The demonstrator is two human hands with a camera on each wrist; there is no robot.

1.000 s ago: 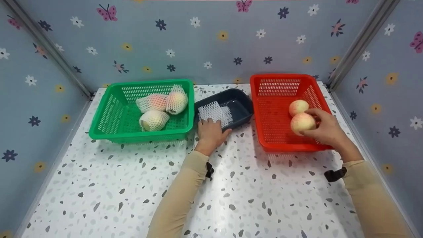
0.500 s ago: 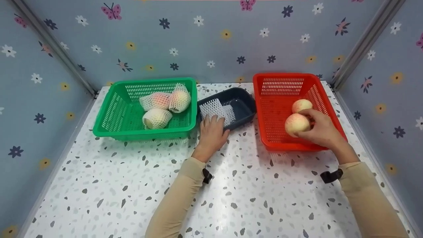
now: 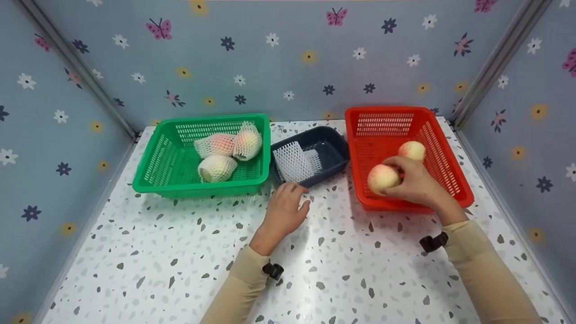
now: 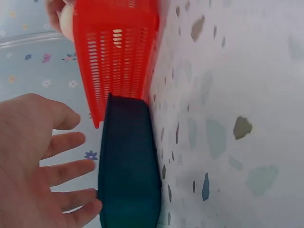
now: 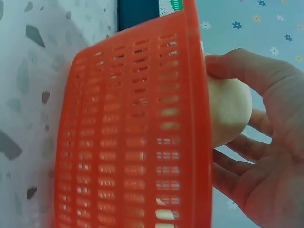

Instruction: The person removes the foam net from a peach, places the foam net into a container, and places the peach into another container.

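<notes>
My right hand [image 3: 416, 182] grips a yellow-pink peach [image 3: 383, 179] over the front part of the red basket [image 3: 366, 203]. In the right wrist view that peach [image 5: 230, 111] shows above the basket rim, with thumb and fingers round it. A second peach [image 3: 411, 151] lies behind it in the basket. My left hand [image 3: 285, 209] is at the front rim of the dark blue tray [image 3: 333, 157], holding nothing. Its fingers [image 4: 71, 171] are spread and relaxed in the left wrist view. White foam net sleeves [image 3: 293, 161] lie in the tray's left half.
To the left stands a green basket [image 3: 202, 190] with three peaches in foam nets [image 3: 218, 168]. The dark tray sits between the two baskets on a white speckled table [image 3: 180, 261]. Flower-patterned panels [image 3: 297, 54] close off the back and both sides.
My right hand has carried the peach leftward within the red basket, away from the other peach. My left hand has drawn back from the foam nets to the tray's front rim.
</notes>
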